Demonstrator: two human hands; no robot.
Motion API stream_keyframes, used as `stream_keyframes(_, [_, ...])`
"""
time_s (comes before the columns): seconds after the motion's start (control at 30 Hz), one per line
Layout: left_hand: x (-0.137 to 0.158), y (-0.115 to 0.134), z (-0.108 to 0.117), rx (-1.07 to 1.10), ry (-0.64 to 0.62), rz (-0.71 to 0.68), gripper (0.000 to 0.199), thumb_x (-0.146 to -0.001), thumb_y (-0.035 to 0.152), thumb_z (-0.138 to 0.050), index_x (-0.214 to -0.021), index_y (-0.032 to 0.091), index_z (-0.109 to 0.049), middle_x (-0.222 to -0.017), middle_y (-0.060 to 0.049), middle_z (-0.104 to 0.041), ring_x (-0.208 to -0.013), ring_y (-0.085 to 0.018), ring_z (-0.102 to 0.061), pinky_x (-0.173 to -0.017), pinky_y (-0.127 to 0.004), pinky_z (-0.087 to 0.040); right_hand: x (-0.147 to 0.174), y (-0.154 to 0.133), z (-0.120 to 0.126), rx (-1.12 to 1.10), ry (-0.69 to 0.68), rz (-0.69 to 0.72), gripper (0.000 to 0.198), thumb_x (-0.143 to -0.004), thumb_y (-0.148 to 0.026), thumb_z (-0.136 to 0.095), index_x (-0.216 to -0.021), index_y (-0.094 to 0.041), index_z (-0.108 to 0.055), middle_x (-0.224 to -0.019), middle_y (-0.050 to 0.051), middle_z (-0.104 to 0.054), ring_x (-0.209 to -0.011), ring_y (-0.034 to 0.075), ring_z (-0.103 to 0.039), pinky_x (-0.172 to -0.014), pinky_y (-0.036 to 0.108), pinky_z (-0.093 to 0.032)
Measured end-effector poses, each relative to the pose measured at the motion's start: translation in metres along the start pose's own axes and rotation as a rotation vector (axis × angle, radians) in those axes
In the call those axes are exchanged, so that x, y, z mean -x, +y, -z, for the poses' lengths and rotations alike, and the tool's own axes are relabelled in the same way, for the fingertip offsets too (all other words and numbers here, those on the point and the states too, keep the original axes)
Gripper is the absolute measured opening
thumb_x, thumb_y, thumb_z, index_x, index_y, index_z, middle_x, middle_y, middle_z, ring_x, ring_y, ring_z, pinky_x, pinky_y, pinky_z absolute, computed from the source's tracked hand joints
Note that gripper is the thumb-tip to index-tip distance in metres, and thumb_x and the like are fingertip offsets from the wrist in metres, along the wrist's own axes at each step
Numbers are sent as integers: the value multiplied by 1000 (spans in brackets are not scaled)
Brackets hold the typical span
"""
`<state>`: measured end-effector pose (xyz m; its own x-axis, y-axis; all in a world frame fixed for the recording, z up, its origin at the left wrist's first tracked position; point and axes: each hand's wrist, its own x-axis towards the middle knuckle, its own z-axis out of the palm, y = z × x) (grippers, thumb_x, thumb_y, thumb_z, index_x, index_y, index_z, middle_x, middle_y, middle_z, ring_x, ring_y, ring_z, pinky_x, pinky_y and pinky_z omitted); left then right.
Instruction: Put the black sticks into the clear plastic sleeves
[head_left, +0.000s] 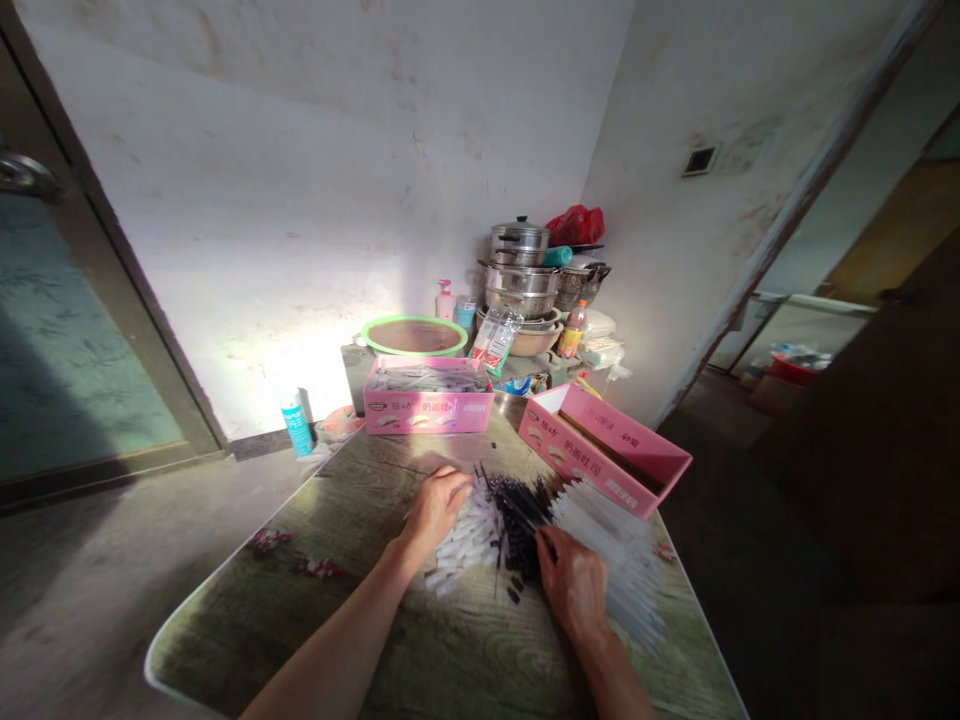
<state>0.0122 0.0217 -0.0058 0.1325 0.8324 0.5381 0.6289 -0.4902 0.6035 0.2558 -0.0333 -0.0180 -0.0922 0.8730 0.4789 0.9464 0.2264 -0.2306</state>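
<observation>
My left hand (441,508) rests at the left edge of a pile of short white plastic pieces (469,545), its fingers curled together. What it holds, if anything, is too small to make out. To the right lies a heap of thin black sticks and small black pieces (517,515). My right hand (574,580) is at the right side of this heap, thumb and forefinger closed at the black pieces; the pinched thing is hidden. Beyond and beneath that hand spreads a bundle of long translucent white tubes (619,560).
A pink box (427,415) filled with thin wrapped-looking pieces stands at the table's far edge. Another pink box (600,450) sits angled at the right, behind the tubes. The wood-patterned table (300,620) has a pale rim. Stacked steel pots (521,285) stand by the wall.
</observation>
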Motion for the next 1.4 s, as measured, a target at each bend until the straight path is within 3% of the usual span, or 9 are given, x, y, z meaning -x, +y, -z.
stream_keyframes(0.23, [3,11,-3,-14,9,-8,22,-89,21,-54,-104,19,-71,-97,-6,-69,-94,-20,-62,-85,-31,-48,-6,-10,7,61,-58,-76,27,-95,-33,-48,-99,-20,-72,-82,7,-76,-70,17,-70,-58,23,-35])
stream_keyframes(0.43, [6,23,-6,-56,-54,-59,21,-89,19,-55,-101,19,-72,-94,-5,-71,-91,-20,-61,-90,-35,-45,-15,9,37,272,-102,-435,32,-95,-36,-45,-113,-21,-67,-77,11,-75,-67,24,-71,-56,27,-38])
stream_keyframes(0.5, [8,31,-8,-75,-84,-87,22,-90,20,-54,-102,20,-72,-94,-5,-71,-91,-20,-61,-91,-36,-44,-16,15,46,300,-145,-491,33,-95,-37,-45,-115,-21,-66,-77,12,-74,-69,26,-71,-58,29,-41])
stream_keyframes(0.67, [11,50,-8,-198,-127,-148,25,-92,23,-51,-107,24,-71,-98,-5,-69,-95,-22,-58,-90,-39,-41,-19,19,55,315,-267,-477,33,-93,-35,-47,-117,-20,-62,-82,14,-74,-75,28,-72,-62,32,-46])
stream_keyframes(0.83, [5,53,-11,-276,-204,-110,29,-89,17,-51,-111,23,-69,-108,-7,-68,-100,-23,-57,-94,-39,-40,-20,18,49,345,-300,-380,27,-95,-30,-42,-106,-19,-64,-80,13,-74,-74,29,-72,-60,32,-46])
stream_keyframes(0.97, [-2,52,-19,-317,-294,-170,37,-87,10,-48,-116,23,-67,-118,-8,-66,-106,-25,-56,-94,-39,-39,-17,22,44,330,-267,-353,25,-95,-31,-44,-103,-19,-65,-78,12,-74,-72,27,-72,-58,30,-44])
stream_keyframes(1.17, [-4,55,-31,-352,-339,-200,32,-83,8,-49,-102,21,-71,-94,-9,-69,-94,-25,-58,-88,-38,-40,-15,25,39,293,-182,-339,22,-94,-31,-48,-95,-19,-66,-68,11,-72,-61,24,-69,-51,26,-36])
stream_keyframes(1.3, [-3,53,-36,-348,-315,-185,32,-83,6,-49,-100,20,-71,-90,-9,-67,-92,-23,-58,-85,-36,-40,-11,21,32,209,29,-350,27,-94,-36,-47,-100,-19,-67,-66,9,-71,-54,21,-66,-50,25,-32])
stream_keyframes(1.4, [-3,51,-37,-383,-321,-206,29,-84,6,-49,-96,20,-71,-88,-8,-66,-89,-24,-57,-82,-36,-40,-5,13,23,3,188,-286,39,-96,-45,-42,-98,-15,-67,-61,8,-69,-51,19,-64,-51,25,-34])
